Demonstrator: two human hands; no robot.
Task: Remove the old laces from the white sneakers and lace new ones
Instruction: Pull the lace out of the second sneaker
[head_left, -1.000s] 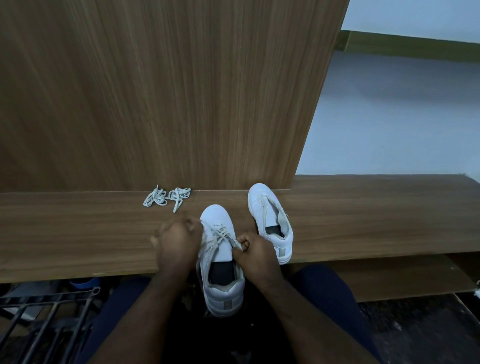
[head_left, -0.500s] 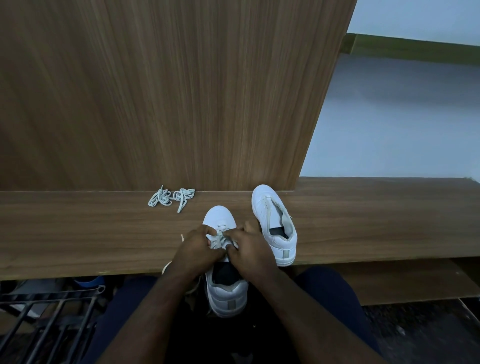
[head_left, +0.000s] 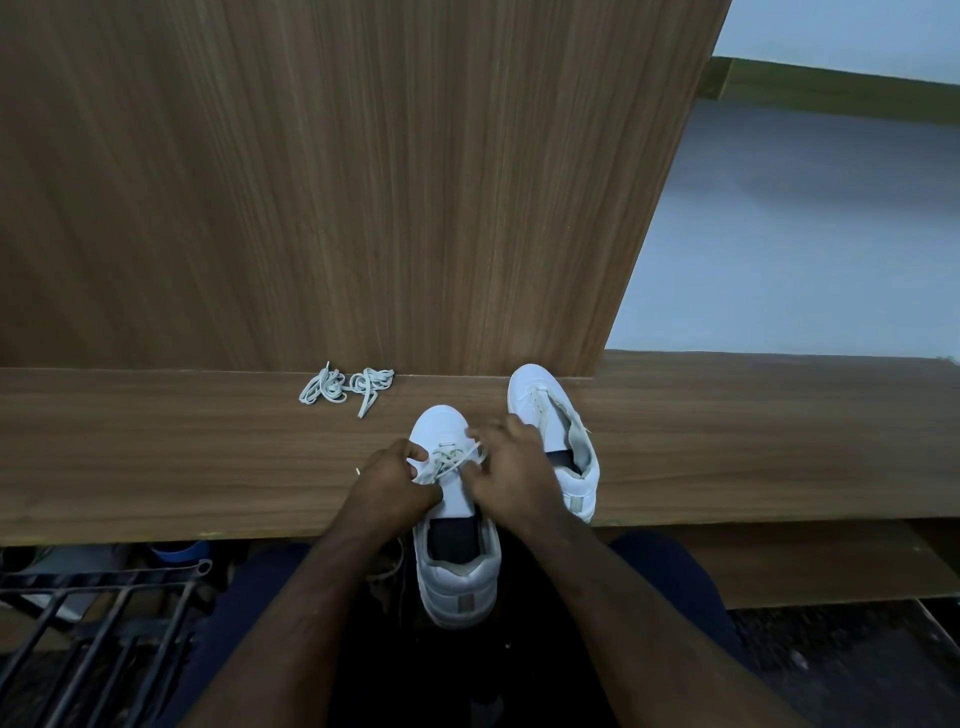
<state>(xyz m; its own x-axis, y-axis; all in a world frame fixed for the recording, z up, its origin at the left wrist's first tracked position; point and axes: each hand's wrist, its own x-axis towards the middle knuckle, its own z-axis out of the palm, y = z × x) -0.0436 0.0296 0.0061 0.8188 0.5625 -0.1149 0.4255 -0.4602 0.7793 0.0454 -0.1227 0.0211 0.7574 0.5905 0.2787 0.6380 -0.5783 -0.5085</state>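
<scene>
A white sneaker (head_left: 454, 566) lies toe-away on the wooden ledge (head_left: 156, 457), its heel hanging over the front edge above my lap. Pale laces (head_left: 451, 460) cross its front eyelets. My left hand (head_left: 392, 483) pinches a lace strand at the shoe's left side. My right hand (head_left: 511, 467) is over the right side with fingers spread and slightly blurred; a lace strand runs to its fingertips. The second white sneaker (head_left: 558, 441) lies just right, with no lace seen in it. A bundle of loose laces (head_left: 345, 388) rests at the back of the ledge.
A tall wooden panel (head_left: 363, 182) rises behind the ledge. A dark metal rack (head_left: 93, 623) stands at the lower left. A lower wooden shelf (head_left: 810, 566) sits at the right, with a pale wall (head_left: 805, 234) beyond.
My hands came together over the laces, then moved slightly apart. The right hand's fingers have lifted and spread toward the toe. The lace crossing near the toe now shows.
</scene>
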